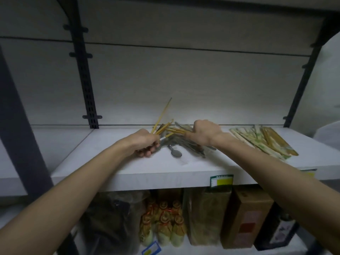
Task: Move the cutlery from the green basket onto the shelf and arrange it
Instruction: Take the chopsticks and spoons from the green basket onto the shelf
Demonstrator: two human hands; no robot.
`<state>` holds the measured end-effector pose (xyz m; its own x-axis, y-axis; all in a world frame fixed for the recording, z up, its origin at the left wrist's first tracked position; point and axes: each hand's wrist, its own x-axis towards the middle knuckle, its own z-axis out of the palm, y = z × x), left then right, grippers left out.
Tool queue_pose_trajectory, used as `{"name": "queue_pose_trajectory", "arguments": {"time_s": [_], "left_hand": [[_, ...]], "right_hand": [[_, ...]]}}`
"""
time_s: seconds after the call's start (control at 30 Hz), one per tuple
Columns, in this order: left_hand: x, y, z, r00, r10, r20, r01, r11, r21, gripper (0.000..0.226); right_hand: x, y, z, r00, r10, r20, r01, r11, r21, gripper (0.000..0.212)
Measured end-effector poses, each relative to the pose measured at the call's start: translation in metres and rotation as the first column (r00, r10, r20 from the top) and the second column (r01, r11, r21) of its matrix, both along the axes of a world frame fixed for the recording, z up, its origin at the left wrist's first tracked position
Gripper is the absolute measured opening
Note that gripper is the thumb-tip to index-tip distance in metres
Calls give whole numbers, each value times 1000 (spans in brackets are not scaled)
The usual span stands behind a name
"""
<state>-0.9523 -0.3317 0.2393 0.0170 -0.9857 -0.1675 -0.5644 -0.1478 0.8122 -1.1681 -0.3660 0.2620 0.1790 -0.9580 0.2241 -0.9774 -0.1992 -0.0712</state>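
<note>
Wooden chopsticks [162,126]: fanned upward, gripped in left hand [145,143]
Right hand [204,134]: fingers curled round more sticks and cutlery pile [184,146]
Spoon [175,152]: lies on white shelf [128,162], just before the pile
Wrapped chopstick packets [263,141]: flat at shelf's right
Boxes [244,216]: lower shelf

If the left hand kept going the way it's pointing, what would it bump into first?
Probably the pile of cutlery lying on the shelf. The left hand, gripping chopsticks, points up and right toward that pile and the right hand on it. Depth is hard to judge here.
</note>
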Motion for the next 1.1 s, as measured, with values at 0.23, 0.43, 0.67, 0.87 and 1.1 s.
{"name": "queue_pose_trajectory", "arguments": {"time_s": [0.23,0.43,0.67,0.87,1.1], "left_hand": [[-12,5,11,992,35,122,-37,999,18,20],[-15,2,17,958,59,281,-52,998,-31,25],[-7,-7,9,903,92,419,-43,991,-125,26],[0,-2,1,698,180,693,63,949,-310,26],[-9,-3,-3,546,153,824,201,931,-306,36]], "right_hand": [[-3,-5,-6,978,75,-195,-120,966,-231,50],[-4,-18,-15,965,223,-137,-242,960,-143,48],[-3,-28,-15,989,151,2,-151,988,-46,29],[0,-33,-11,991,130,7,-130,991,-11,40],[7,-31,-8,993,113,-46,-113,994,-1,35]]}}
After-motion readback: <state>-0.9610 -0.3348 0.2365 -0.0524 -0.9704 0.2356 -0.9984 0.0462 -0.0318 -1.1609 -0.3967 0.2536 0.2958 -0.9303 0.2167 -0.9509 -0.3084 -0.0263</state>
